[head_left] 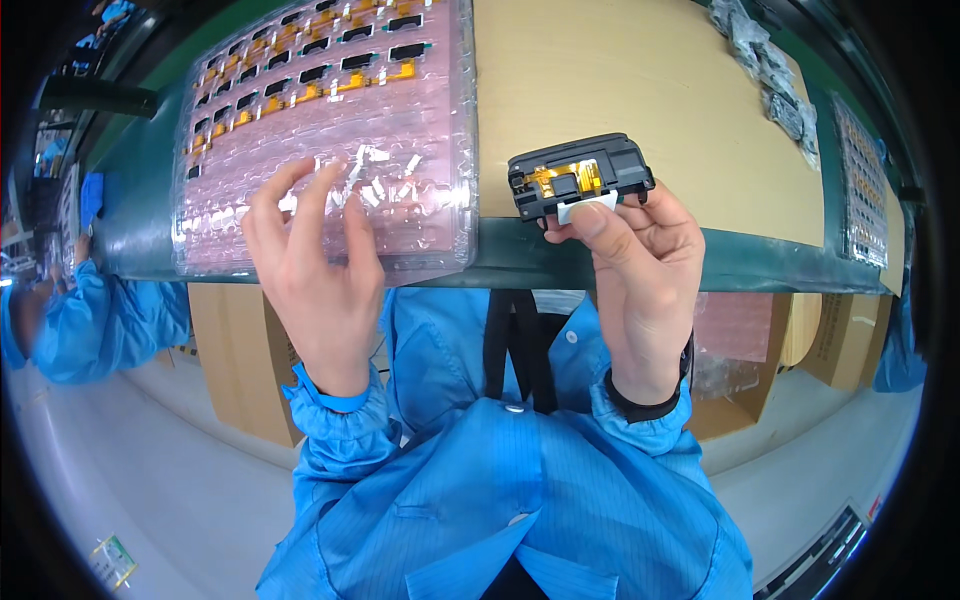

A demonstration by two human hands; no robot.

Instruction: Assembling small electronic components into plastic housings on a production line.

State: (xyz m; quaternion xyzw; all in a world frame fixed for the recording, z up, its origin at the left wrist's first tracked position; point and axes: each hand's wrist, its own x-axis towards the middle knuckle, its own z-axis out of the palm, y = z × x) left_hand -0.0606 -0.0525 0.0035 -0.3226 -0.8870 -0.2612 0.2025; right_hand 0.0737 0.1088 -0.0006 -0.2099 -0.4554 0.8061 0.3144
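My right hand (650, 265) holds a black plastic housing (625, 160) up above the table's front edge, thumb in front and fingers behind. An orange flex cable (588, 176) lies in the housing's face. A small white piece (590, 206) shows at its lower edge beside my thumb. My left hand (318, 270) is over the clear plastic tray (462, 120), its fingers spread and bent downward. Small white strips (376, 190) lie scattered near those fingertips; whether they touch any I cannot tell. Rows of small black display modules (358, 62) with orange flex cables fill the tray's far part.
A tan board (650, 70) covers the green table (530, 262). Crumpled clear plastic (770, 75) lies at its far right, beside another filled tray (862, 185). Cardboard boxes (240, 350) stand below the table edge. At far left is a co-worker's blue sleeve (90, 320).
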